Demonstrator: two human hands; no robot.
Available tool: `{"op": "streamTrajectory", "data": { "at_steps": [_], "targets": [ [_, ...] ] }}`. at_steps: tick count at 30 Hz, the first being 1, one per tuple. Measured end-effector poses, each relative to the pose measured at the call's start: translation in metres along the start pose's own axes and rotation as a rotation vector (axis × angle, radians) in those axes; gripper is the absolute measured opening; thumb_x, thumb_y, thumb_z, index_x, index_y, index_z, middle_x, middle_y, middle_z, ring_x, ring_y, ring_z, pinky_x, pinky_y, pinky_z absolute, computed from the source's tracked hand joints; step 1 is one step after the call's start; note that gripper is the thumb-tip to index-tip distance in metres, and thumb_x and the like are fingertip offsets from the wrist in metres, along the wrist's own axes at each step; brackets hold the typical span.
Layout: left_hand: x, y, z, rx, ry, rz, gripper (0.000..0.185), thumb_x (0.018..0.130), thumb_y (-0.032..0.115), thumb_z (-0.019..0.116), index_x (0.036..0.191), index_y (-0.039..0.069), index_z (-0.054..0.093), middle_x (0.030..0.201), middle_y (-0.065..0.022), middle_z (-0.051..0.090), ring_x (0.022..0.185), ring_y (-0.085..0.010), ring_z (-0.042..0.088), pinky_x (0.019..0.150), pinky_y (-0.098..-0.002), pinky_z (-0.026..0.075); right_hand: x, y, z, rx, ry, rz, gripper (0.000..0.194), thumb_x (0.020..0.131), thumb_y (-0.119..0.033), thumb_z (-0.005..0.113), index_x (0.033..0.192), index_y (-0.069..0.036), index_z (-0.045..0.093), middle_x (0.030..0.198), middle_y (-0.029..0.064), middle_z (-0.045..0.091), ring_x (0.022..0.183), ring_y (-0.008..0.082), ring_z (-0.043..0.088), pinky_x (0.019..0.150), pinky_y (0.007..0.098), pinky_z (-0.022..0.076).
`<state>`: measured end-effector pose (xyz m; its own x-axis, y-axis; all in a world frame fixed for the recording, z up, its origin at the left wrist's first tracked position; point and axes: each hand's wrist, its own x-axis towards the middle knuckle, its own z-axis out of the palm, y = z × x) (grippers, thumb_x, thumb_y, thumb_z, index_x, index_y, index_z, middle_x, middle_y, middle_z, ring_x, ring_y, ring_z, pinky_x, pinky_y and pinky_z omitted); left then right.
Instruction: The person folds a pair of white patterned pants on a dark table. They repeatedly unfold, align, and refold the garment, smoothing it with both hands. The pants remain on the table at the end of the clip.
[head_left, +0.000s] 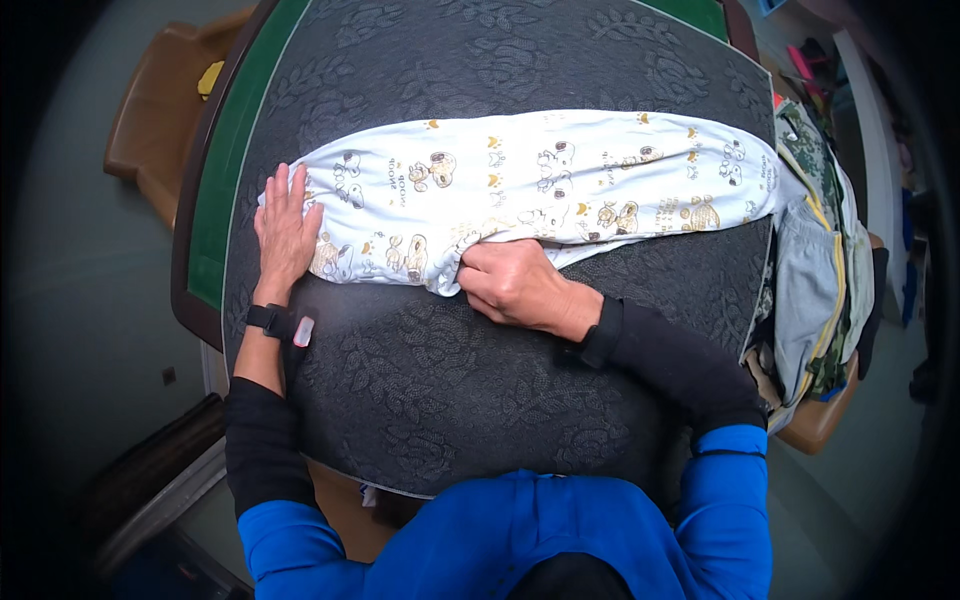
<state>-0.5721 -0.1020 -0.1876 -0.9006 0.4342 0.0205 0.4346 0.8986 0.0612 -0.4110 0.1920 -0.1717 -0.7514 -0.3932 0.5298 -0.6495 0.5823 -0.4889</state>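
Note:
A white cotton garment (517, 172) printed with cartoon dogs and paw marks lies stretched lengthwise across a dark patterned table cover (450, 390). It looks like a pair of trousers folded in half, though its exact kind is hard to settle. My left hand (287, 225) rests flat on its left end, palm down, fingers pointing away from me and holding nothing. Near the middle of the lower edge, my right hand (514, 285) is curled into a fist around a gathered bit of the fabric. A narrow gap opens in the cloth just right of that fist.
Clothes, with grey trousers (806, 300) among them, are heaped on a brown chair (821, 420) at the table's right edge. Another brown chair (161, 105) stands at the left, a yellow item (211, 80) on it. Green felt (214, 247) shows along the table's left rim.

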Motion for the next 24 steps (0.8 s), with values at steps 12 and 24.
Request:
{"op": "streamTrajectory", "data": {
  "at_steps": [12,24],
  "targets": [
    [0.003,0.003,0.001,0.028,-0.001,-0.013,0.058,0.09,0.037,0.044,0.143,0.019,0.027,0.151,-0.0094,0.017,0.139,-0.0312,0.015,0.106,-0.0556,0.015,-0.017,-0.016,0.004,0.119,-0.135,-0.023,0.01,0.068,-0.009,0.06,0.073,-0.006,0.052,0.074,0.0044,0.047,0.071,0.0182,0.051,0.061,0.0314,0.0412],
    [0.001,-0.003,0.004,-0.011,0.0,-0.013,0.057,0.091,0.035,0.043,0.144,0.02,0.027,0.152,-0.0076,0.017,0.139,-0.0302,0.014,0.107,-0.0544,0.013,-0.036,-0.013,-0.01,-0.116,-0.175,-0.007,0.007,0.071,-0.01,0.055,0.068,-0.007,0.051,0.071,0.0041,0.045,0.068,0.017,0.05,0.06,0.0308,0.0375]
  ]
}}
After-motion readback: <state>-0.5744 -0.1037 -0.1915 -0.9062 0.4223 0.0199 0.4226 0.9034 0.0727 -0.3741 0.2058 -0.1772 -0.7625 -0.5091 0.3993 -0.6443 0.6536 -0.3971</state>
